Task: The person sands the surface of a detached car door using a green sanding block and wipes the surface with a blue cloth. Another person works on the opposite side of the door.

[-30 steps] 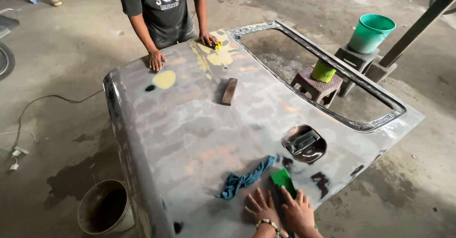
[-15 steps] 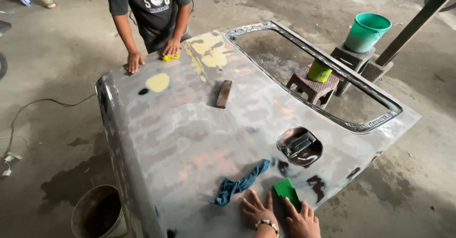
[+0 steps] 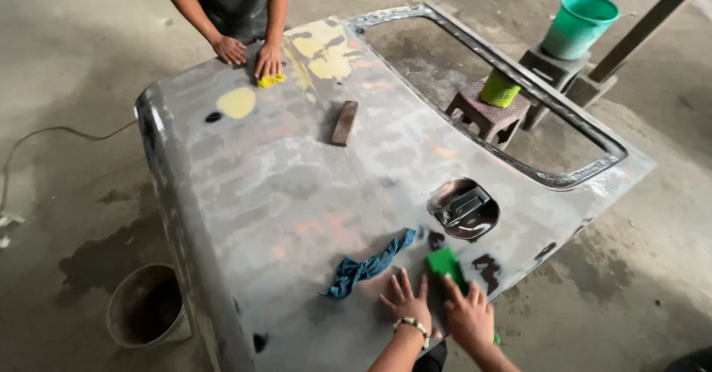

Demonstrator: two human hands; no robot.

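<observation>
The right hand (image 3: 469, 314) presses flat on a green rectangular sanding block (image 3: 447, 262) near the edge of the bare grey metal car door panel (image 3: 297, 186). The left hand (image 3: 406, 305) rests beside it, fingers spread, holding nothing. Much of the panel looks rubbed to metal, though yellow filler patches (image 3: 323, 45) and dark spots remain.

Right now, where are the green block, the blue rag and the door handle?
green block (image 3: 443, 261): head view, its top face.
blue rag (image 3: 367, 267): head view, its middle fold.
door handle (image 3: 461, 207): head view, the lever.
</observation>
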